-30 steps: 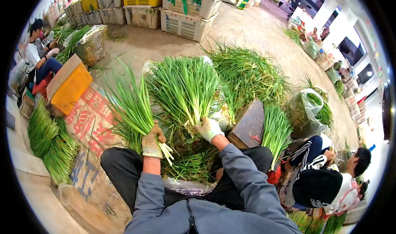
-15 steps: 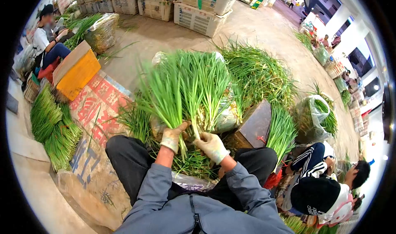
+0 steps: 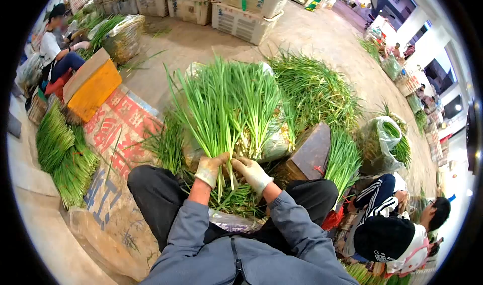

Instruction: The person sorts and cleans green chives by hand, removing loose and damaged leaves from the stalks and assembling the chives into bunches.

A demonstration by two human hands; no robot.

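My left hand [image 3: 210, 169], in a pale work glove, is closed round a bunch of chives [image 3: 214, 119]. The long green leaves fan upward, and the pale stem ends hang below the fist. My right hand [image 3: 253, 175], also gloved, meets it at the stems, its fingertips pinching a few stalks against the bunch. Behind the hands lies a big heap of chives [image 3: 259, 104] on a plastic-wrapped bundle [image 3: 275, 143], pale stems toward me. Loose leaf trimmings [image 3: 234, 202] lie between my knees, under the hands.
Right of the heap are a dark wooden box [image 3: 308, 152], a row of chives [image 3: 343, 159] and a pile of loose greens [image 3: 317, 91]. Tied bunches [image 3: 68, 157] lie left, near an orange box [image 3: 95, 89]. Crates [image 3: 244, 23] are stacked behind. A person in a black cap [image 3: 385, 237] sits close right.
My right hand has shifted slightly up and left, closer to my left hand. The stalk it gripped apart from the bunch now sits against it, and the leaves have swung right.
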